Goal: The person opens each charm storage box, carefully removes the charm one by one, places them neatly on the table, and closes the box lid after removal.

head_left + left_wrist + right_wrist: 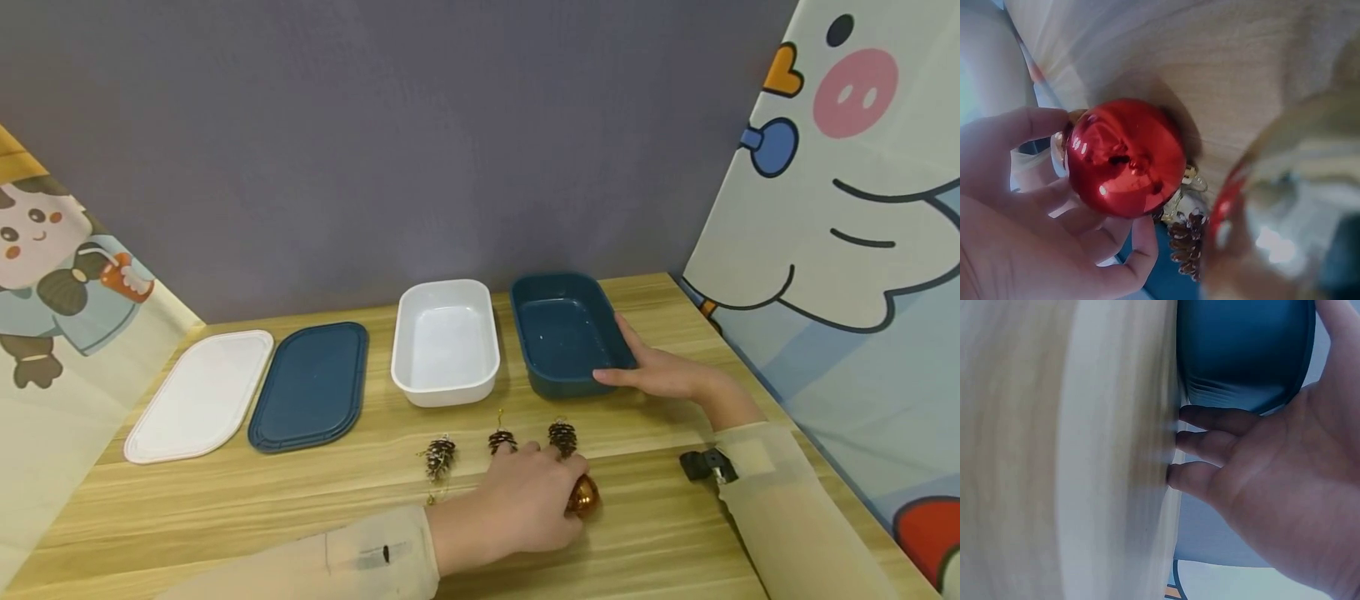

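My left hand [525,500] reaches low over several ornaments. In the left wrist view its fingers curl about a shiny red ball ornament [1125,159], which the hand hides in the head view. A copper ball ornament [583,497] shows between thumb and index finger. A gold ball ornament [1291,212] looms close to the left wrist camera. Pine cones [440,457] lie around this hand. My right hand [660,371] spans the near right corner of a dark blue box [570,385], thumb at the rim and extended fingers [1204,447] along its outer side, tips at the table.
A white box [444,395] stands left of the blue one. Farther left, a blue lid [309,387] and a white lid [201,396] lie flat on the wooden table [322,483]. A grey wall [375,150] rises behind, with printed panels [817,225] at both sides.
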